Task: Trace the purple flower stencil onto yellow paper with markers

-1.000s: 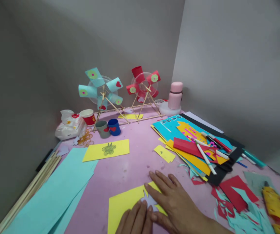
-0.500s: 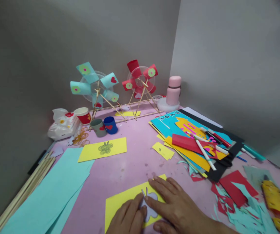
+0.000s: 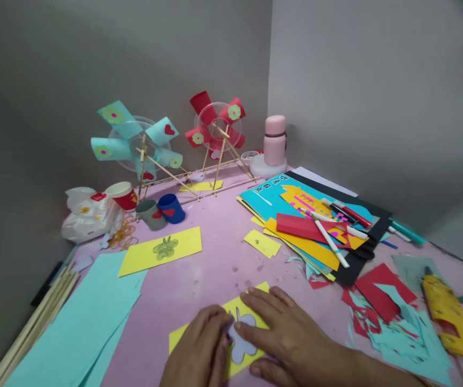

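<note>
A pale lilac butterfly cutout (image 3: 244, 349) lies flat on a yellow paper sheet (image 3: 262, 290) at the front of the table. My right hand (image 3: 285, 333) rests on the sheet with its fingers spread, one fingertip pressing the cutout's inner edge. Against the cutout's left side, my left hand (image 3: 201, 344) has its fingers bent and pinched together. A tiny dark red tip shows between them; the rest of what they hold is hidden. Beyond the hands is a yellow card (image 3: 161, 250) with a pencil-shaded butterfly on it.
Turquoise sheets (image 3: 82, 317) and wooden sticks (image 3: 40, 325) lie at left. Two paper pinwheels (image 3: 142, 150) on stick frames stand behind. At right are stacked papers (image 3: 261, 201) with markers (image 3: 332, 242), paper scraps (image 3: 408, 333) and a yellow glue gun (image 3: 449, 317).
My left hand has shifted up along the cutout's left edge, and its fingers have bent more. My right hand stays spread on the sheet. The view has turned slightly right.
</note>
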{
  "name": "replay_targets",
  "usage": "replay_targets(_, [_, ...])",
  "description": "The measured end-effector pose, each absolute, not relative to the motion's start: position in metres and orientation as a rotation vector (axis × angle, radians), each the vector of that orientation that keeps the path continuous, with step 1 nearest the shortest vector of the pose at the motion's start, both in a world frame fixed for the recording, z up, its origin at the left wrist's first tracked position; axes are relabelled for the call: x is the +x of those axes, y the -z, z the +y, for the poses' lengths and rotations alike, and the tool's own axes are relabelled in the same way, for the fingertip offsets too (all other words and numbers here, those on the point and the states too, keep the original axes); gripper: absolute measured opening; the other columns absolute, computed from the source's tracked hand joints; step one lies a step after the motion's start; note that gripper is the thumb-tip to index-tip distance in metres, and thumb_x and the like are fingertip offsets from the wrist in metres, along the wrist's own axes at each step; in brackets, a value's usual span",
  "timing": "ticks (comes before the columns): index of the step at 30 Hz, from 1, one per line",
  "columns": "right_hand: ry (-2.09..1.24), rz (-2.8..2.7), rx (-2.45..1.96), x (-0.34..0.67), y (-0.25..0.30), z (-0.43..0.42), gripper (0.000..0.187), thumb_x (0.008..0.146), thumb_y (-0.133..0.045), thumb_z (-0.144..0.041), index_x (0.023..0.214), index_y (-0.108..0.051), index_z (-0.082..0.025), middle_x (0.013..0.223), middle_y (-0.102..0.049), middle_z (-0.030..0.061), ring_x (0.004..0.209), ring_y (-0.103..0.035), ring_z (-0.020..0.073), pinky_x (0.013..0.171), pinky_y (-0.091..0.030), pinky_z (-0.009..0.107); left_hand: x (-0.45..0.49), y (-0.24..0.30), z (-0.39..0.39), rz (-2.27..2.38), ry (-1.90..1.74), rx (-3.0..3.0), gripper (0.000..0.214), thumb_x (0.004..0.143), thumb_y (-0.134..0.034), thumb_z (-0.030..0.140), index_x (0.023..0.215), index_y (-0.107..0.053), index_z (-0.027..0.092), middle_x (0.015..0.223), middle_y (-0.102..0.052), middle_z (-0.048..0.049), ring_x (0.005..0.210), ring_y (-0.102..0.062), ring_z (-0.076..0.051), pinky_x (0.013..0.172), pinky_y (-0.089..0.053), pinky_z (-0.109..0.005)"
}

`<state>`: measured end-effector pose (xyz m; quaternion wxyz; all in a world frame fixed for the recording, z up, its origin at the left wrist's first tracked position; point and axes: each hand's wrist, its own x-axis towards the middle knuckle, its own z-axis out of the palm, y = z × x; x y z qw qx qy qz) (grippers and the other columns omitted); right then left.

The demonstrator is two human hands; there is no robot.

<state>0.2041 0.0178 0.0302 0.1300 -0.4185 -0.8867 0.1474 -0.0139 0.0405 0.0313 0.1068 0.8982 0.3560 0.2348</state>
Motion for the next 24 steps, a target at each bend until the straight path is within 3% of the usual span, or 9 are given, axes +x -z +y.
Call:
replay_targets(3, [-0.416, -2.586, -1.210, 0.204, -0.029, 0.017, 0.051, 0.094, -0.043, -0.053, 0.135, -0.051, -0.023, 0.141, -0.048, 0.0193, 0.131, -0.042, 0.0338, 0.101, -0.038, 0.054, -0.004, -0.039, 0.051, 1.119, -0.606, 2.396, 0.017, 0.095, -0.041, 0.022, 0.098, -0.057, 0.025, 0.093, -0.061, -0.0009, 0.083, -0.064, -0.013, 0.070, -0.051, -0.020])
replay_targets(9, [-0.402, -2.598, -1.186, 0.204, -0.028, 0.019, 0.052, 0.094, -0.042, -0.053, 0.135, -0.050, -0.021, 0.140, -0.048, 0.0199, 0.130, -0.043, 0.0356, 0.099, -0.040, 0.057, 0.001, -0.039, 0.066, 1.341, -0.438, 2.198, 0.005, 0.085, -0.055, 0.024, 0.081, -0.055, 0.023, 0.079, -0.059, 0.0017, 0.071, -0.059, -0.016, 0.064, -0.044, -0.027])
replay_targets(24, [-0.391, -2.595, -1.189, 0.205, -0.030, 0.018, 0.050, 0.093, -0.045, -0.052, 0.132, -0.054, -0.021, 0.140, -0.048, 0.0205, 0.129, -0.044, 0.0357, 0.098, -0.041, 0.057, 0.002, -0.042, 0.067, 1.370, -0.426, 2.093, 0.006, 0.083, -0.052, 0.024, 0.082, -0.058, 0.023, 0.081, -0.061, 0.0000, 0.072, -0.057, -0.018, 0.066, -0.042, -0.029])
